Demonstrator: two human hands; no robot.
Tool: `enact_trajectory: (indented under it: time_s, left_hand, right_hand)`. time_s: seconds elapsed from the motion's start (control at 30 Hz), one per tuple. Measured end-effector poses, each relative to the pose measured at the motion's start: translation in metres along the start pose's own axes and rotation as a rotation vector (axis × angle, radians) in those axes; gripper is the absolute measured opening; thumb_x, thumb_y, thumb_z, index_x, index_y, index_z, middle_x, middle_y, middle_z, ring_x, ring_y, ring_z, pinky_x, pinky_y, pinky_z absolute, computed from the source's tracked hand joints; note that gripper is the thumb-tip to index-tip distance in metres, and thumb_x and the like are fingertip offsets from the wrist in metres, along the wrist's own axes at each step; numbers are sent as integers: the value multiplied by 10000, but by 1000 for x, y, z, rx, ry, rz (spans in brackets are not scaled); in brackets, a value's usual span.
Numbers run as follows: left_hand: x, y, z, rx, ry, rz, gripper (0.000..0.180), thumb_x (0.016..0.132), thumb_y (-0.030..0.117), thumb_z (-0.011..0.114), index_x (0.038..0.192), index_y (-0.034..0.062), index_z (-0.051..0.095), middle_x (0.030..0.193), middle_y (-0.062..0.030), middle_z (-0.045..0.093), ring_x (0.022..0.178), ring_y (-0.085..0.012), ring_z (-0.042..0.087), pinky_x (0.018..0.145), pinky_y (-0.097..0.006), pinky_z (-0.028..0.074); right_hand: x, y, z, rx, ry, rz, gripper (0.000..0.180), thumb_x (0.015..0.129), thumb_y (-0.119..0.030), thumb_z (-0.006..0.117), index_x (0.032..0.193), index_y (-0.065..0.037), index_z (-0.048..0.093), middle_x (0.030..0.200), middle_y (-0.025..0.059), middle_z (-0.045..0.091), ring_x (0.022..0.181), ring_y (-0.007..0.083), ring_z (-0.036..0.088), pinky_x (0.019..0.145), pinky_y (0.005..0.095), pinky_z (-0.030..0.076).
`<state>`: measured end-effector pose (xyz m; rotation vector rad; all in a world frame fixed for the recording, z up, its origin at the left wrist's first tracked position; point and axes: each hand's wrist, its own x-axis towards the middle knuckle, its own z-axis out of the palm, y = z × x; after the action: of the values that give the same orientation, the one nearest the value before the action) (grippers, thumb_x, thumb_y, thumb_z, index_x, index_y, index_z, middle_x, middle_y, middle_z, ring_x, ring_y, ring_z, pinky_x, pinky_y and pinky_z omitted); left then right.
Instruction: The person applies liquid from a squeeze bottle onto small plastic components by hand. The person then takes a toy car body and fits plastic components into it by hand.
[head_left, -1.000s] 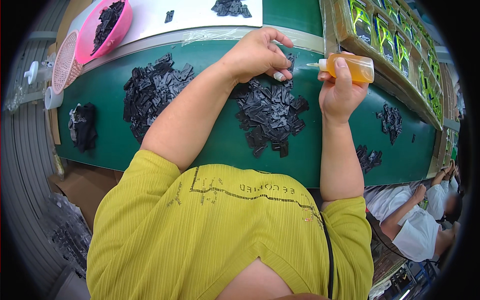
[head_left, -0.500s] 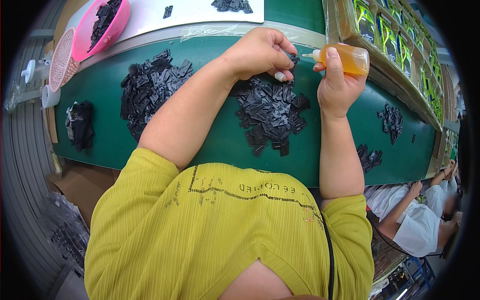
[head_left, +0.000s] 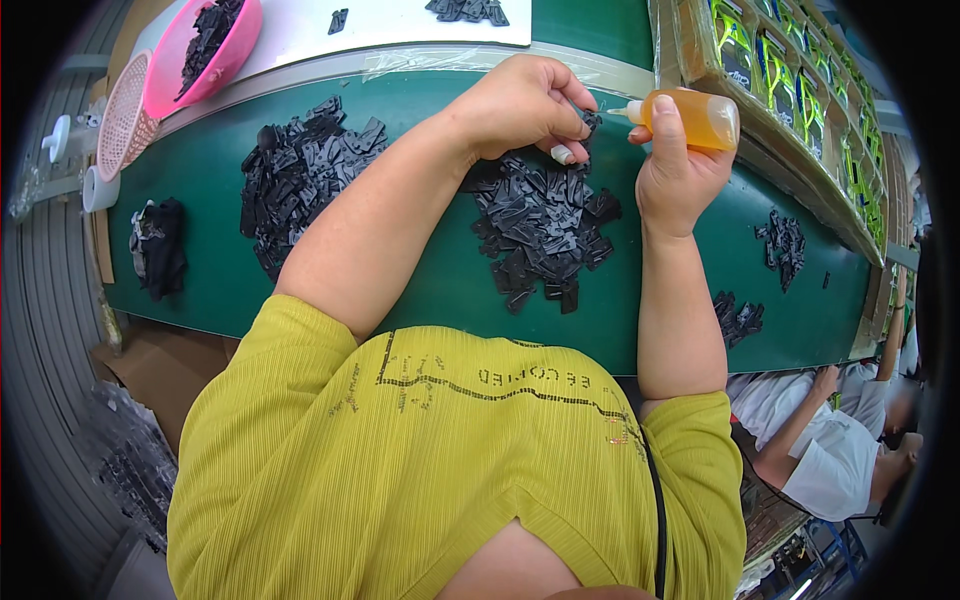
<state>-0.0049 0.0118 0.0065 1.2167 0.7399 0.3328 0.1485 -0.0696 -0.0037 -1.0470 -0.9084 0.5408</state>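
Observation:
My left hand (head_left: 530, 108) is closed in a pinch on a small black plastic part (head_left: 592, 121), mostly covered by the fingers. In my right hand (head_left: 680, 180) is a squeeze bottle (head_left: 695, 118) of amber liquid, lying on its side with the thin nozzle pointing left. The nozzle tip is close to the black part; whether they touch I cannot tell. Right below my left hand lies a loose pile of flat black plastic parts (head_left: 545, 225). A second, larger pile of black parts (head_left: 305, 175) is partly behind my left forearm.
A pink basin (head_left: 240, 50) holding black parts stands at the far left beside a pink strainer basket (head_left: 128, 115). Small black heaps (head_left: 782, 245) lie right on the green table (head_left: 420, 290). Partitioned boxes of green-and-black items (head_left: 770, 75) line the far right. People in white (head_left: 825, 460) sit beyond.
My hands, the bottle and the part stay almost in place; the nozzle shifts very slightly. At the right edge a person's arm has moved.

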Motion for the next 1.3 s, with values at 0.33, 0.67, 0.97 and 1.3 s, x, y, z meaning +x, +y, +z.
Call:
enact_trajectory:
  time_s: [0.33,0.67,0.97,1.3]
  left_hand:
    - [1,0,-2,-37,8,-23,292,781,-16,627,1056,-80,552,853,-158,663,712,-209,696,613,-238,551]
    - [2,0,-2,-21,9,-20,305,774,-18,627,1060,-92,549,866,-164,659,715,-217,696,613,-242,552]
    - [1,0,-1,-33,5,-23,318,769,-26,624,1068,-101,543,867,-168,655,712,-220,694,625,-251,559]
    - [0,3,-7,-82,22,-26,305,780,-28,627,1070,-85,552,880,-159,658,711,-214,693,620,-253,559]
  right_hand:
    - [-3,-5,-8,125,-45,97,111,833,-40,622,899,-6,540,773,75,613,561,107,542,491,222,444]
    - [-5,-1,-11,53,-127,87,155,852,-37,610,990,5,553,833,100,616,617,154,595,483,236,451]
    - [-5,-3,-9,45,-87,138,179,809,-38,650,939,-14,529,802,68,615,602,106,575,492,209,468]
    - [14,-1,-14,325,66,179,131,838,-66,606,946,-22,545,790,75,592,576,127,546,458,222,420]
